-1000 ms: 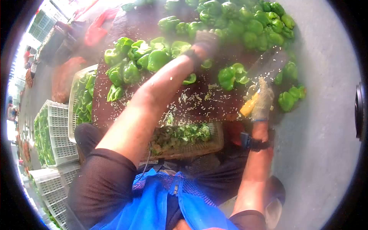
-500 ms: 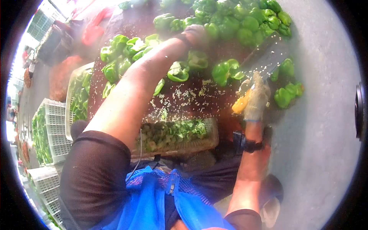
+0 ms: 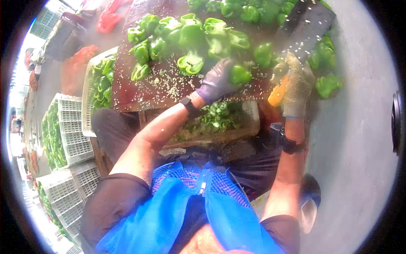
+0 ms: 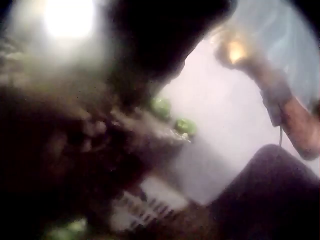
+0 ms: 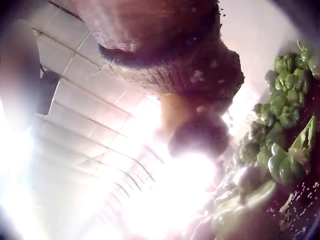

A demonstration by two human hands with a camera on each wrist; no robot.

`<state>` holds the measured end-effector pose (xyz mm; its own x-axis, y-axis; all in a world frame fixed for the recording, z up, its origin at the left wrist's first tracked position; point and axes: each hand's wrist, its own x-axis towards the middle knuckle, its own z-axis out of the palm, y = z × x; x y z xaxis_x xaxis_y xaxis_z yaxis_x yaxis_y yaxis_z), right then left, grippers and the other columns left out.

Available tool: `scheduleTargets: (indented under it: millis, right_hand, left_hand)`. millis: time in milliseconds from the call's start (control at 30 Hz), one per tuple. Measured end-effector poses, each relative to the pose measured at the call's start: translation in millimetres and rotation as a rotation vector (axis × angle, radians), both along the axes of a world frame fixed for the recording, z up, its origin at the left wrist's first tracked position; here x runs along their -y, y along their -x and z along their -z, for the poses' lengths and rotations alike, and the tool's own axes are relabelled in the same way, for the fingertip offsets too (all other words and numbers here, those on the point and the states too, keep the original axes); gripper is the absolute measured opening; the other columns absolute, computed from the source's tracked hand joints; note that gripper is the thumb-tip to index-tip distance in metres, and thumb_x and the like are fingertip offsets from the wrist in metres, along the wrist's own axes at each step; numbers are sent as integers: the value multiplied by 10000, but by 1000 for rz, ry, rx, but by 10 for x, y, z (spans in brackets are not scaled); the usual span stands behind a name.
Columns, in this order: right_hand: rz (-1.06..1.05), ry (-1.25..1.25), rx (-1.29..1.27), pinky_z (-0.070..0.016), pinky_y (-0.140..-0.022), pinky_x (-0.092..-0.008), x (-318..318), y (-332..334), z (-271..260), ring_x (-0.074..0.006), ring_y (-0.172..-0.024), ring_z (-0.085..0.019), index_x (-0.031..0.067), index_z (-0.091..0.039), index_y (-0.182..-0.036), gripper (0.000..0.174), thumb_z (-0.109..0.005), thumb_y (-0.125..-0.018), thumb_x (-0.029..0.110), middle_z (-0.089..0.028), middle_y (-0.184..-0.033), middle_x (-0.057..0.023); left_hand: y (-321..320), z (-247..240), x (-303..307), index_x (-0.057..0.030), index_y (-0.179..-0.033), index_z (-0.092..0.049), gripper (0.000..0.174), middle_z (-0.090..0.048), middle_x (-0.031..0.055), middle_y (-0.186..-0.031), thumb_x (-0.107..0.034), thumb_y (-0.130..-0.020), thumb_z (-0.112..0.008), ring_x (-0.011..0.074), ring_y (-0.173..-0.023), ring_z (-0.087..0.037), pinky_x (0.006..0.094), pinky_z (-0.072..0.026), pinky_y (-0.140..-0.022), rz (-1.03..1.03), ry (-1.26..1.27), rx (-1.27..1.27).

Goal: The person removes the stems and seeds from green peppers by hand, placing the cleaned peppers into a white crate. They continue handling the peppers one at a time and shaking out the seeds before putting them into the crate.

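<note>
In the head view, the gloved left hand point(image 3: 216, 81) is low over the near part of a dark red board point(image 3: 127, 91), its fingers against the left side of a green pepper point(image 3: 240, 74) and seemingly gripping it. The gloved right hand point(image 3: 299, 86) grips the yellow handle point(image 3: 277, 94) of a wide knife, whose seed-flecked blade point(image 3: 311, 27) points away over the board's right side. An opened pepper point(image 3: 190, 63) lies left of the left hand. The right wrist view shows the right glove point(image 5: 185, 75) around the handle point(image 5: 172, 112). The left wrist view is dark and blurred.
Green peppers point(image 3: 264, 55) and cut pieces cover much of the board, with pale seeds scattered near its front edge. Below that edge, a crate point(image 3: 252, 116) holds green scraps. Crates of peppers point(image 3: 76, 127) stand at the left; grey floor point(image 3: 355, 127) lies to the right.
The left hand has come back from the far pepper pile to the near edge, now at a pepper. Opened peppers lie mid-board. The right hand still holds the knife; the head view has shifted.
</note>
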<state>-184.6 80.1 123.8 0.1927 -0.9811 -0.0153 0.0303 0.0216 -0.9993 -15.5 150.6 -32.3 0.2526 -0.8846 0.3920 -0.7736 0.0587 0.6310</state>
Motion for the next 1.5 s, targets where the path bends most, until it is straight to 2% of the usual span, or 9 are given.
scheduleTargets:
  millis: [233, 600, 767, 900, 1100, 1167, 1367, 1433, 1500]
  right_hand:
    - [-178, -31, -447, -429, -442, -232, -659, 191, 190, -71, -489, -528, 58, -627, -937, 159, -574, -925, 208, -600, -637, -12]
    - [-282, -215, -509, -503, -486, -312, -658, 168, 644, -173, -521, -619, 47, -619, -886, 222, -546, -901, 256, -642, -647, -81]
    - [-341, 255, -1023, -524, -605, -391, -415, -13, 1005, -255, -620, -670, 52, -627, -881, 339, -520, -864, 373, -665, -720, -138]
    - [-394, -42, -744, -504, -516, -361, -309, -158, 1037, -209, -543, -631, 41, -617, -859, 292, -558, -857, 327, -645, -690, -133]
    - [-424, -523, -262, -474, -428, -302, 303, -218, 992, -158, -477, -547, 78, -592, -919, 223, -635, -840, 282, -574, -660, -40]
    - [-457, -603, -226, -468, -424, -298, 512, -212, 1099, -148, -478, -541, 86, -593, -914, 212, -618, -854, 287, -570, -654, -35]
    - [-291, -633, -35, -483, -421, -322, 856, -250, 1330, -158, -459, -517, 109, -589, -931, 247, -582, -888, 353, -555, -640, -11]
    - [-250, -595, -37, -492, -425, -338, 939, -204, 1420, -163, -450, -519, 124, -580, -886, 232, -588, -880, 355, -549, -623, -4]
    - [-150, -646, 58, -478, -403, -320, 930, -189, 1417, -165, -442, -526, 122, -582, -874, 213, -605, -867, 334, -559, -625, -9]
  left_hand:
    - [-81, -94, -115, -49, -1269, -439, 795, -548, 164, -1155, -397, -662, -814, 322, -1051, -575, 381, -480, -907, 28, -132, 9]
    - [-110, -394, -193, -69, -1290, -474, 733, -539, 178, -1269, -368, -695, -780, 321, -1140, -560, 368, -472, -951, 2, -417, -99]
    - [-67, -323, -142, -74, -1242, -514, 670, -569, 174, -1227, -430, -721, -737, 319, -1120, -573, 367, -477, -940, 24, -358, -75]
    - [-159, -178, -230, -79, -1211, -531, 667, -644, 125, -1096, -372, -680, -811, 209, -969, -647, 318, -523, -841, -154, -277, -269]
    - [-439, 62, 42, -12, -1186, -527, 429, -648, 63, -1053, -88, -806, -712, 178, -928, -630, 303, -521, -845, 77, 38, -1689]
    - [-515, 77, 120, -21, -1194, -527, 429, -643, 73, -1066, -108, -813, -704, 192, -954, -627, 322, -521, -862, -68, -53, -1393]
    - [-496, 209, 431, -34, -1166, -557, 400, -652, 104, -1027, -237, -843, -677, 239, -881, -654, 348, -556, -774, 74, 80, -1790]
    - [-454, 211, 635, -6, -1095, -606, 424, -685, 95, -948, -292, -802, -715, 194, -737, -656, 303, -537, -674, -209, 141, -1468]
    - [-545, 221, 764, -68, -1207, -565, 577, -671, 133, -1065, -375, -757, -754, 240, -928, -654, 324, -503, -823, -260, -114, -1167]
